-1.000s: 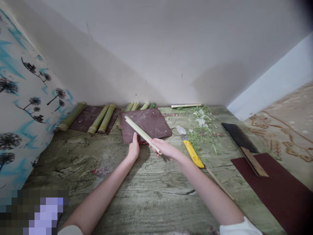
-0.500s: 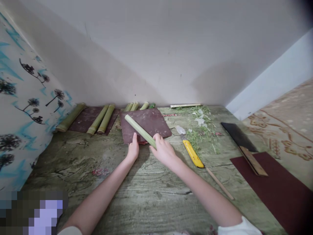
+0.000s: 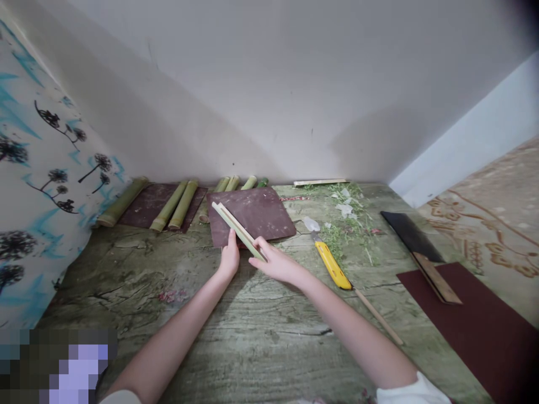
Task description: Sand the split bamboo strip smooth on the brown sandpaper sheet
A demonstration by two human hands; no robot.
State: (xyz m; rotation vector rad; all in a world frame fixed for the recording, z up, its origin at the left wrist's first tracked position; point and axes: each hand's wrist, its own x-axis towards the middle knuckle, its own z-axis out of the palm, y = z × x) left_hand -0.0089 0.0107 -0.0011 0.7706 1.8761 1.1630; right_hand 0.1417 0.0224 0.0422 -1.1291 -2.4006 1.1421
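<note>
My right hand (image 3: 275, 261) grips the lower end of a split bamboo piece (image 3: 238, 227), turned so its pale hollow inside edge shows. The bamboo slants up and left across a dark brown sheet of sandpaper (image 3: 273, 210) marked with pale dust. At the sheet's lower edge, my left hand (image 3: 229, 255) pinches the sandpaper, thumb on top and fingers hidden beneath. The bamboo passes close above the left thumb; whether it presses on the sheet I cannot tell.
Several green bamboo pieces (image 3: 183, 205) lie at the back left, some on another brown sheet (image 3: 137, 210). To the right are a yellow utility knife (image 3: 332, 265), a thin stick (image 3: 379, 317), green shavings (image 3: 357, 224) and a cleaver (image 3: 415, 241) on a dark red sheet (image 3: 471, 325). A wall (image 3: 269, 112) stands behind.
The bamboo piece has been rolled in my right hand from its rounded green side to its hollow edge. My right hand has shifted slightly left; the left hand stays put.
</note>
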